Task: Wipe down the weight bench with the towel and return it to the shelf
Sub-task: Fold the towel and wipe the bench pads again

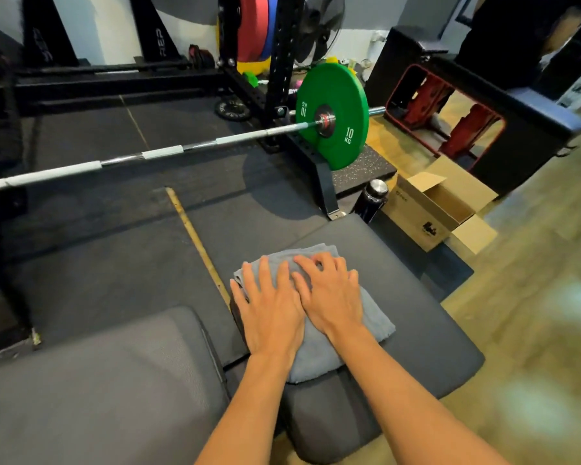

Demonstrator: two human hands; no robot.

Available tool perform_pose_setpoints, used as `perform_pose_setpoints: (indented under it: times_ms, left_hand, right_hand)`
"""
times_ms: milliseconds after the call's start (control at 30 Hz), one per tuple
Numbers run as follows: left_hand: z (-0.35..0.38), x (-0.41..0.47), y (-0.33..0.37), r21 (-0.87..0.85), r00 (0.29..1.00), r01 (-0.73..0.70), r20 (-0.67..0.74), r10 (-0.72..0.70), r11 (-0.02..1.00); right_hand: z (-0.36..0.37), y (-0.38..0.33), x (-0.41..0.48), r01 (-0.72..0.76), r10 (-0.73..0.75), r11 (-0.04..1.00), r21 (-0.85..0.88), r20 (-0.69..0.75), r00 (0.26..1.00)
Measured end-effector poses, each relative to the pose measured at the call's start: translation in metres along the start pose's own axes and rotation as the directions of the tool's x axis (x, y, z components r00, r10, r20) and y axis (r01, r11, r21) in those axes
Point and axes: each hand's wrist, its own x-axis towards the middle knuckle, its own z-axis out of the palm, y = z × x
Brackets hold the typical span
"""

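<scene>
Gym bench [416,330]: towel [376,317] under left hand [270,307], right hand [332,297].

**A:** that towel [371,313] is just plain grey, right? The surface [399,263] under it looks like a darker charcoal, no pattern.

**B:** yep. The green plate [342,95] at 1 o'clock has white "10 KG" lettering, with a red plate [252,25] and a blue plate [270,25] up at 12. The black mat [366,166] below the green one is speckled white, and the box [416,209] at 2 o'clock is plain tan cardboard.
</scene>
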Motion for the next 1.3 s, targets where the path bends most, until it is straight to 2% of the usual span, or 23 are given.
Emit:
perform_pose_setpoints:
  times_ms: [167, 267, 333, 433, 600, 700, 867, 1000, 1167, 1300]
  left_hand:
    - [0.002, 0.000, 0.000, -0.025, 0.997, 0.071, -0.020, -0.071, 0.997]
    - [-0.002, -0.004, 0.005, -0.085, 0.974, 0.191, -0.108, -0.200, 0.978]
    - [-0.002, -0.002, 0.011, -0.060, 0.952, 0.253, -0.160, -0.260, 0.966]
    - [0.004, 0.004, 0.031, 0.020, 0.936, 0.313, -0.177, -0.305, 0.950]
    - [0.036, 0.048, 0.094, 0.162, 0.976, 0.205, -0.107, -0.189, 0.965]
    - [0.052, 0.080, 0.123, 0.182, 0.990, 0.135, -0.070, -0.124, 0.974]
    - [0.058, 0.099, 0.132, 0.183, 0.999, 0.011, -0.035, -0.005, 0.983]
    - [0.060, 0.072, 0.141, 0.198, 0.999, -0.038, 0.005, 0.038, 0.979]
    - [0.071, -0.008, 0.176, 0.180, 0.997, -0.071, 0.050, 0.063, 0.981]
    - [0.069, -0.068, 0.191, 0.181, 0.994, -0.086, 0.076, 0.073, 0.980]
  right_hand:
    - [0.005, 0.003, 0.003, 0.071, -0.070, 0.996, 0.054, -0.020, 0.997]
    - [0.010, 0.002, 0.018, 0.254, -0.253, 0.962, 0.099, -0.025, 0.967]
    - [0.013, 0.003, 0.029, 0.348, -0.348, 0.929, 0.129, -0.026, 0.937]
    - [0.018, 0.021, 0.044, 0.389, -0.390, 0.903, 0.182, -0.030, 0.920]
    - [0.017, 0.098, 0.088, 0.305, -0.305, 0.934, 0.186, -0.030, 0.952]
    - [0.016, 0.135, 0.108, 0.237, -0.236, 0.962, 0.138, -0.027, 0.972]
    - [0.018, 0.152, 0.115, 0.071, -0.100, 0.975, 0.211, 0.128, 0.987]
    - [0.007, 0.167, 0.080, 0.100, -0.129, 0.971, 0.216, 0.124, 0.984]
    - [-0.013, 0.207, 0.003, 0.033, -0.082, 0.967, 0.251, 0.189, 0.979]
    - [-0.032, 0.223, -0.055, 0.043, -0.077, 0.981, 0.191, 0.171, 0.982]
